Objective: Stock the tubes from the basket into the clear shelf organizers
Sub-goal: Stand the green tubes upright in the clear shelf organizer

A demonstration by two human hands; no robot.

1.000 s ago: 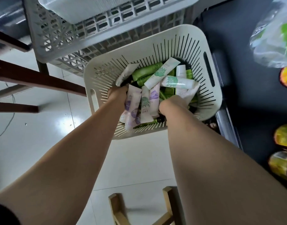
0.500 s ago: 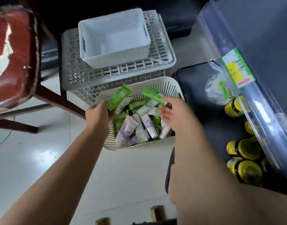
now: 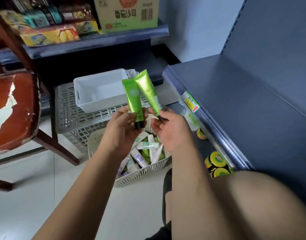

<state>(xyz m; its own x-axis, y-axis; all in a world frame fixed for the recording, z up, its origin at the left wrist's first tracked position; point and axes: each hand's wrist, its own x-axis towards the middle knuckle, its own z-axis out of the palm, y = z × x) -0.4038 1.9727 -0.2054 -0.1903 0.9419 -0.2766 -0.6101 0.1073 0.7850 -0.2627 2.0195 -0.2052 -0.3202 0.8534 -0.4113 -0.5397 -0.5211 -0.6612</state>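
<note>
Left hand: I see my left hand [image 3: 122, 125] gripping a green tube [image 3: 134, 99] upright, black cap down.
Right hand: my right hand [image 3: 167, 130] pinches a second green tube [image 3: 148, 92], tilted, just beside the first.
Basket: the basket [image 3: 141, 175] sits on the floor below both hands, with more tubes inside.

A green tube [image 3: 134, 97] in each hand, above the basket [image 3: 145, 172]

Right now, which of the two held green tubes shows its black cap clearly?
The left hand's green tube: its black cap juts out underneath; the right hand mostly covers the other tube's.
</note>
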